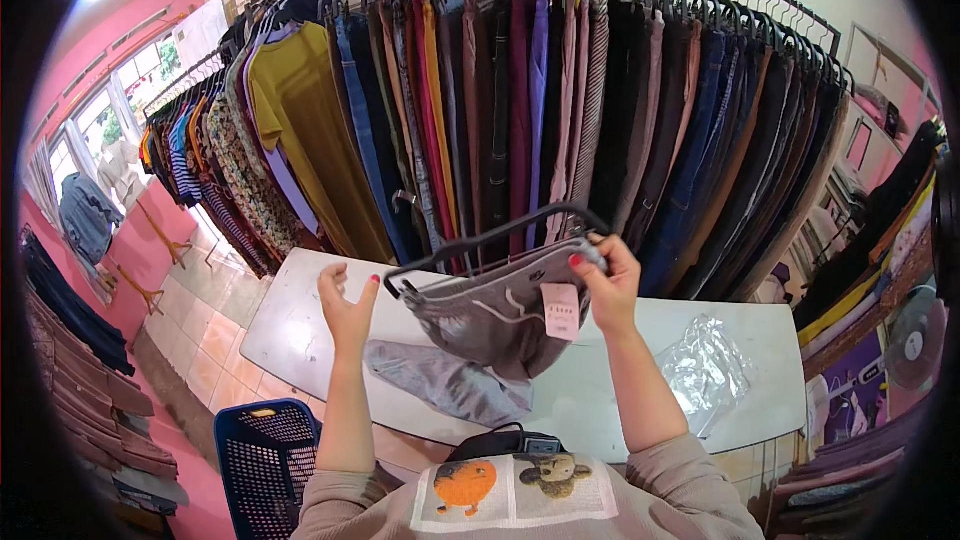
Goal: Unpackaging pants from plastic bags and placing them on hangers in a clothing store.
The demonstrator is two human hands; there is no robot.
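Note:
Grey drawstring trousers [480, 307] hang by the waistband from a black clip hanger [487, 238] above a white table [300, 315]. My right hand [611, 281] grips the waistband at its right end, beside the hanger's clip. A pink paper tag [561, 311] bearing writing hangs at the front of the waistband. My left hand [349, 307] is raised left of the hanger's other clip, holding nothing, with thumb and fingers apart. The lower part of the grey garment [457, 382] rests on the tabletop. Crumpled clear plastic [705, 375] lies on the table to the right.
A long rack of hanging trousers [517, 127] stands behind the table, with shirts [300, 112] at its left. A blue plastic basket [262, 465] stands at the lower left. Folded garments [840, 472] are at the lower right, below a fan [915, 345].

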